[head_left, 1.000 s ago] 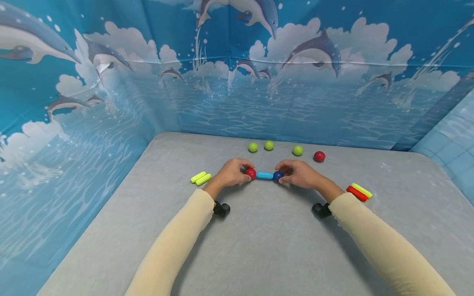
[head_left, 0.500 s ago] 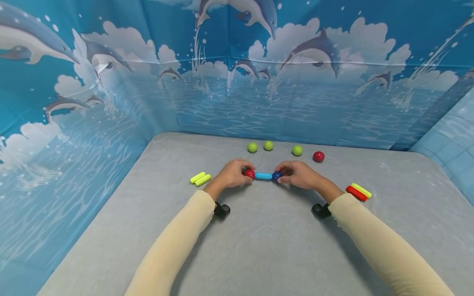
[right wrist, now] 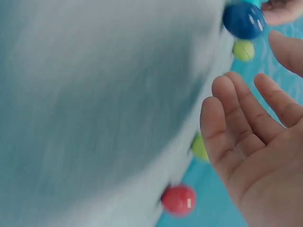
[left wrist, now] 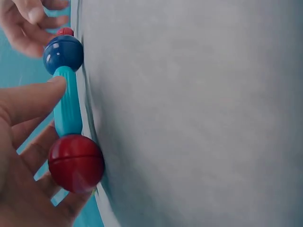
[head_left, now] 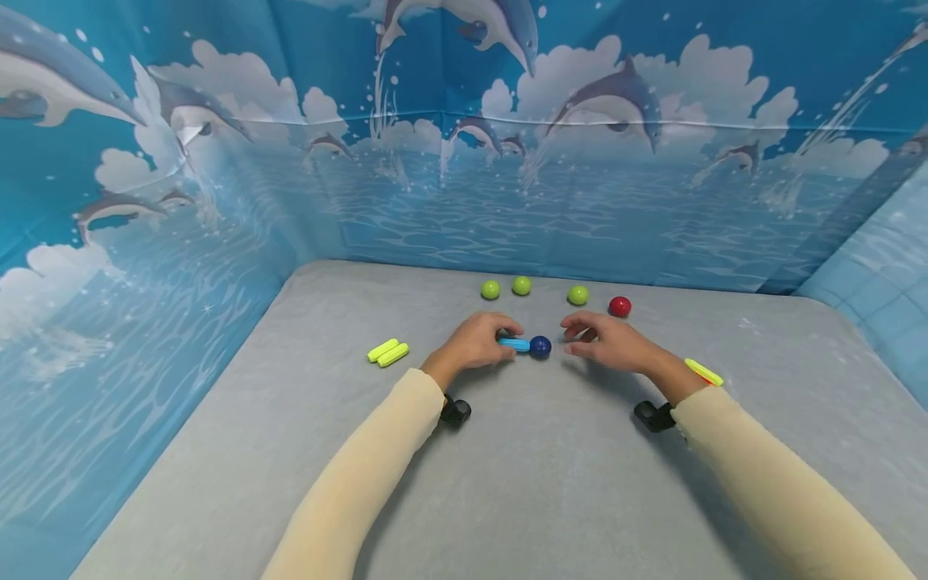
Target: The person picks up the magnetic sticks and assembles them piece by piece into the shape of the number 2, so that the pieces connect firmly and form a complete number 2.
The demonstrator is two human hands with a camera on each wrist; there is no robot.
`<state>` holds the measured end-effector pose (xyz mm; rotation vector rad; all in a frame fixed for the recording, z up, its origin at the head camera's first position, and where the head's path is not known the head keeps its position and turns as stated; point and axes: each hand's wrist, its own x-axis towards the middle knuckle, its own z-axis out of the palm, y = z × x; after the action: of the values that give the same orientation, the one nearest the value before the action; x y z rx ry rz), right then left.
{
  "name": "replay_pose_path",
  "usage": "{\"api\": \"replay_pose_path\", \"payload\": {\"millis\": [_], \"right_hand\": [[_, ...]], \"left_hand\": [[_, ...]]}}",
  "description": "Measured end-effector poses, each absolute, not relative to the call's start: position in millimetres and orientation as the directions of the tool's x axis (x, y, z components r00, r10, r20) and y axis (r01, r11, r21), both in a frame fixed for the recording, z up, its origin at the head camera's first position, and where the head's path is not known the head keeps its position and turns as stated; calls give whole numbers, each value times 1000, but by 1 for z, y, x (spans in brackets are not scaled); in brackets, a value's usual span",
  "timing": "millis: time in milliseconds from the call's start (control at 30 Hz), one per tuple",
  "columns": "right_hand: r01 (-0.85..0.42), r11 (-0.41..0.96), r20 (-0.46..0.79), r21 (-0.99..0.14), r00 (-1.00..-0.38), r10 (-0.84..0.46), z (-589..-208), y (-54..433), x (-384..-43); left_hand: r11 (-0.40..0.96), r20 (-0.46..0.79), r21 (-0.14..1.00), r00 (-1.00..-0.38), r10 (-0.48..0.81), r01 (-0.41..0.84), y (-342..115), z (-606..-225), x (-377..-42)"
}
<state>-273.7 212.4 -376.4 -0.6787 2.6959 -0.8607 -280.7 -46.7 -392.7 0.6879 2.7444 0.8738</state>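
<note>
A light blue rod (head_left: 515, 345) joins a dark blue ball (head_left: 540, 347) at its right end and a red ball (left wrist: 75, 163) at its left. My left hand (head_left: 476, 341) holds this piece, thumb on the rod and fingers behind it. In the head view that hand hides the red ball, but the left wrist view shows it by the palm. To the right of the blue ball, my right hand (head_left: 603, 341) is apart from it with relaxed fingers and nothing in its grasp, as the right wrist view also shows.
Three green balls, one of them a green ball (head_left: 577, 295), and a loose red ball (head_left: 619, 307) line the back of the grey table (head_left: 536, 483). Two yellow rods (head_left: 388, 353) lie at left. Another yellow rod (head_left: 703, 372) lies beyond my right forearm, which mostly covers a red rod.
My right hand has let go of the blue ball and moved right. My left hand has slid right from the red ball onto the light blue rod.
</note>
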Motion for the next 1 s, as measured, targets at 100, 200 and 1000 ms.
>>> {"api": "replay_pose_path", "payload": {"millis": [100, 200, 1000], "right_hand": [[-357, 743, -64, -567, -880, -471, -367, 233, -267], [-358, 772, -58, -524, -890, -452, -360, 259, -260], [-140, 920, -197, -366, -955, -224, -382, 381, -234]], "left_hand": [[718, -33, 582, -871, 490, 382, -43, -392, -283], [723, -41, 572, -867, 497, 387, -40, -392, -286], [708, -80, 627, -878, 472, 324, -20, -393, -290]]}}
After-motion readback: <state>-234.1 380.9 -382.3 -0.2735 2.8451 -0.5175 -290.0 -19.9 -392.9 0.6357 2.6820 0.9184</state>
